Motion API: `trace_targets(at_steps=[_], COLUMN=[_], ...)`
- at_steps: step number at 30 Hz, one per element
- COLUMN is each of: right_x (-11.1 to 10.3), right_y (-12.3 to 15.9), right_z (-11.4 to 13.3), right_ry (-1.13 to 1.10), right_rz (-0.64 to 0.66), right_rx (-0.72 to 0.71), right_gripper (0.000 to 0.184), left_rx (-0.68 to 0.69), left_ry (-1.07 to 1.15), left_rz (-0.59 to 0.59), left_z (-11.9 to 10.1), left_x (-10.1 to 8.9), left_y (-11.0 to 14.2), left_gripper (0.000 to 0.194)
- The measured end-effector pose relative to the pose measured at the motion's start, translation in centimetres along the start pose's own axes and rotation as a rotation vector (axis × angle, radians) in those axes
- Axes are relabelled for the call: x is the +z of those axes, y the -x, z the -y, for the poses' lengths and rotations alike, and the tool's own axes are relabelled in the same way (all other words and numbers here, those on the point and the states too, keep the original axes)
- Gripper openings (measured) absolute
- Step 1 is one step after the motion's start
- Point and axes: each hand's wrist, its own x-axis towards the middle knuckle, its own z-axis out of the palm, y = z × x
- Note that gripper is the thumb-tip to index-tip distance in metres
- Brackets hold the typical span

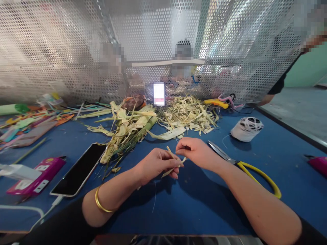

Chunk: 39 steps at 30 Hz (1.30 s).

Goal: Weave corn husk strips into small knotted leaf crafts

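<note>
My left hand [155, 162] is closed in a pinch around a few narrow strips of dried husk [167, 173], whose ends stick out between the fingers in several directions. Just to the right, my right hand [198, 152] has thumb and index finger pressed together close to the strips; what they pinch is too fine to make out. A thin white thread [155, 197] trails below my left hand. Beyond both hands lie a bundle of long pale husks [129, 127] and a heap of cut husk scraps [190, 114].
Yellow-handled scissors [255, 175] lie beside my right forearm, blades ajar. A spool of white thread [246, 129] stands behind them. On the left are a charging phone [80, 170] and a magenta power strip [38, 177]. A perforated screen [153, 34] closes off the back, with people behind it.
</note>
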Motion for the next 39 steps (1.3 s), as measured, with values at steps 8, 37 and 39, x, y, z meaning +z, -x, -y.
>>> trace_targets(at_steps=[8, 37, 39], right_x=[1.9, 0.8, 1.2], right_y=[0.2, 0.2, 0.1], right_z=[-0.3, 1.4, 1.3], right_ry=[-0.211, -0.430, -0.537], right_rz=[0.002, -0.157, -0.175], right_rx=[0.213, 0.037, 0.133], right_gripper=[0.019, 0.013, 0.015], left_rx=[0.314, 0.169, 0.240], left_ry=[-0.031, -0.002, 0.003], left_rz=[-0.258, 0.075, 0.062], left_z=[-0.1, 0.0, 0.0], left_x=[-0.1, 0.3, 0.2], left_y=[-0.3, 0.2, 0.3], left_gripper=[0.019, 0.024, 0.024])
